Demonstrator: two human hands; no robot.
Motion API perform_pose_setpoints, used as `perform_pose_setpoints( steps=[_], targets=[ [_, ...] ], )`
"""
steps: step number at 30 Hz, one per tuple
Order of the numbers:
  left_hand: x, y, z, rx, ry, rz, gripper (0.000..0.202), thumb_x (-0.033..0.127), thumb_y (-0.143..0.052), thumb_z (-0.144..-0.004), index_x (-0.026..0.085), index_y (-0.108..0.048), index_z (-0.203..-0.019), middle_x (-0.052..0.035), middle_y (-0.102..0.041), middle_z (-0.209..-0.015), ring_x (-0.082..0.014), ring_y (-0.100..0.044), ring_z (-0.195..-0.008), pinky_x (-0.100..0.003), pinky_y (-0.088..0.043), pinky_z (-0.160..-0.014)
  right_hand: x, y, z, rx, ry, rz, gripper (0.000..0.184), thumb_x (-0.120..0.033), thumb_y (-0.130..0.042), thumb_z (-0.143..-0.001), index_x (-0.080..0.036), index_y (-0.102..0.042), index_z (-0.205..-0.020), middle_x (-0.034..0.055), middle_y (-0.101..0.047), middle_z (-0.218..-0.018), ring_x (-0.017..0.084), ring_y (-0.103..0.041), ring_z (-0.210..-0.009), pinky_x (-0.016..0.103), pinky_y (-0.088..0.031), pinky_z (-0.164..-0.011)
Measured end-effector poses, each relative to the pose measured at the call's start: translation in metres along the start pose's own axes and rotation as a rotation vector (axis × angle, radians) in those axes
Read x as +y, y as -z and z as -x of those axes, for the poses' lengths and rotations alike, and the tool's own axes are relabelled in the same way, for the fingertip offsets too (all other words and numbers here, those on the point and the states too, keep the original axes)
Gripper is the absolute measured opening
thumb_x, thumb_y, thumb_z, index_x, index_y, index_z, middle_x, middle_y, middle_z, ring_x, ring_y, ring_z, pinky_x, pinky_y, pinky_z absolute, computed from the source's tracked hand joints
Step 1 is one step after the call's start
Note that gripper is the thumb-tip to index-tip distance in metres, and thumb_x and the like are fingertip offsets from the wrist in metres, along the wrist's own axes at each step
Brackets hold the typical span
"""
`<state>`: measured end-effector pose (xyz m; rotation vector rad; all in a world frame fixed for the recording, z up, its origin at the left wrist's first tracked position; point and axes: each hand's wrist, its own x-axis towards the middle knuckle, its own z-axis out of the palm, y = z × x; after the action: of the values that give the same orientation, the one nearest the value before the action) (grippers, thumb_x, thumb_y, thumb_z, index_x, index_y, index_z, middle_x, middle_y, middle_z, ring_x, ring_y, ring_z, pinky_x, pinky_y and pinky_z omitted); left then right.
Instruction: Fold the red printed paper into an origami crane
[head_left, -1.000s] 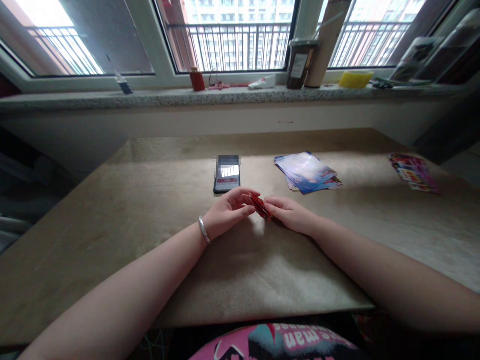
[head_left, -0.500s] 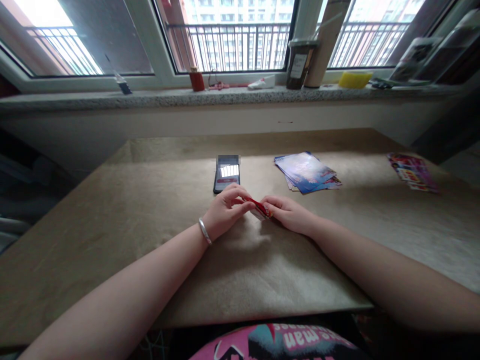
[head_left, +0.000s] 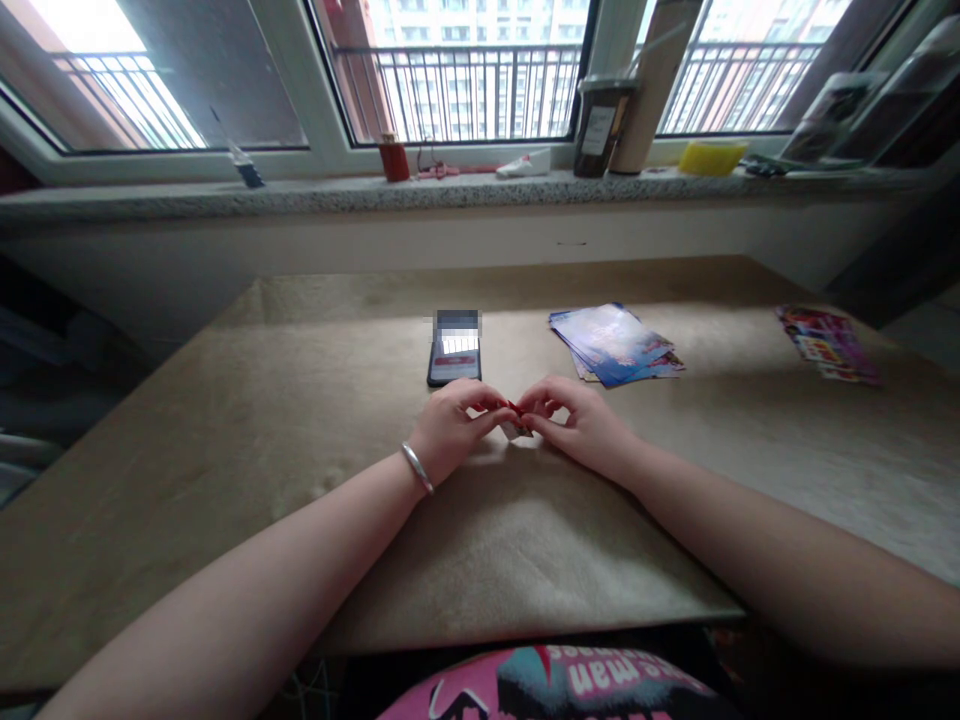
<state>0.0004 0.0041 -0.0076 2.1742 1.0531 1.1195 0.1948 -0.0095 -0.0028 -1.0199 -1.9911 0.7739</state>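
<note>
Between my two hands, low over the table's middle, is a small red and whitish packet [head_left: 516, 430]. My left hand [head_left: 456, 425], with a silver bangle at the wrist, pinches its left upper edge between thumb and fingers. Close beside it, my right hand [head_left: 574, 425] pinches the same packet from the right. The fingertips nearly meet, and much of the packet is hidden behind them. Just beyond my left hand lies a black phone [head_left: 455, 350] with its screen lit and facing up.
A loose stack of bluish printed cards [head_left: 615, 342] lies beyond my right hand. Several colourful packets [head_left: 825, 345] are at the table's far right. Along the windowsill [head_left: 315, 198] stand a red bottle [head_left: 394, 160], a dark lidded container [head_left: 598, 130] and a yellow object [head_left: 711, 158].
My right hand has shifted its hold from the packet's lower right end to its upper edge, beside my left fingertips. My left hand has dipped slightly. The phone and cards stay put.
</note>
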Motion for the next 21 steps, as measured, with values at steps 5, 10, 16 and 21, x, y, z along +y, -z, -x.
perform_pose_setpoints(
  steps=[5,10,16,21],
  targets=[
    [0.003,-0.001,0.0,-0.036,0.017,0.069,0.016,0.03,-0.066,-0.077,0.015,-0.065,-0.073,-0.0019,-0.065,-0.07,-0.0116,-0.058,-0.065,-0.022,-0.048,-0.061,0.003,-0.002,-0.001,-0.003,-0.082,-0.04,0.009,-0.025,-0.056,-0.079,-0.017,-0.061,-0.08,0.0004,-0.06,-0.072,0.011,-0.054,-0.065,0.023,-0.042,-0.058],
    [0.002,-0.004,0.0,-0.121,0.135,0.21,0.019,0.033,-0.065,-0.077,0.014,-0.064,-0.079,-0.0033,-0.064,-0.077,-0.0122,-0.061,-0.068,-0.024,-0.052,-0.064,0.002,-0.005,-0.001,0.028,-0.126,-0.02,0.009,-0.025,-0.058,-0.077,-0.017,-0.06,-0.074,-0.0006,-0.059,-0.065,0.01,-0.051,-0.059,0.023,-0.039,-0.054],
    [0.001,-0.006,0.001,-0.204,0.23,0.363,0.024,0.033,-0.066,-0.076,0.012,-0.063,-0.088,-0.0067,-0.066,-0.084,-0.0138,-0.063,-0.072,-0.025,-0.052,-0.066,0.004,-0.006,0.0,0.079,-0.137,-0.04,0.01,-0.027,-0.057,-0.076,-0.018,-0.059,-0.074,-0.0005,-0.059,-0.066,0.01,-0.051,-0.058,0.023,-0.04,-0.054],
    [-0.001,-0.01,-0.002,-0.168,0.221,0.303,0.021,0.034,-0.063,-0.078,0.013,-0.063,-0.082,-0.0052,-0.066,-0.077,-0.014,-0.062,-0.07,-0.026,-0.051,-0.067,0.001,-0.003,0.001,0.072,-0.171,-0.104,0.009,-0.027,-0.057,-0.076,-0.018,-0.057,-0.075,-0.0018,-0.056,-0.061,0.01,-0.049,-0.055,0.023,-0.038,-0.051]
  ],
)
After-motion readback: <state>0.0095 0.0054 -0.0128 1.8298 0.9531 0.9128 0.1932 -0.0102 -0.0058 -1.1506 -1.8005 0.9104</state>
